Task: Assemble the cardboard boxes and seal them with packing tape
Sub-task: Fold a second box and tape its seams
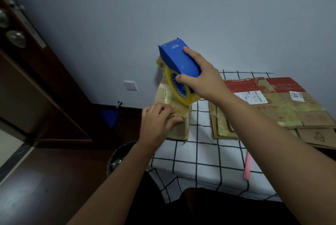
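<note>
A small cardboard box [179, 130], heavily covered in yellowish tape, stands at the left edge of the checked tablecloth [205, 153]. My left hand [158, 117] presses down on the box's top near corner, fingers curled over the edge. My right hand [201, 77] grips a blue tape dispenser [179, 61] with a yellow tape roll [177, 88], tilted and held against the box's upper far part. The box's far flaps are partly hidden behind the dispenser.
Several flattened cardboard boxes [272, 104] lie stacked on the table's right side. A pink stick-like object [247, 166] lies near the front edge. A dark bin [120, 157] stands on the floor left of the table, beside a wooden door [36, 79]. The wall is close behind.
</note>
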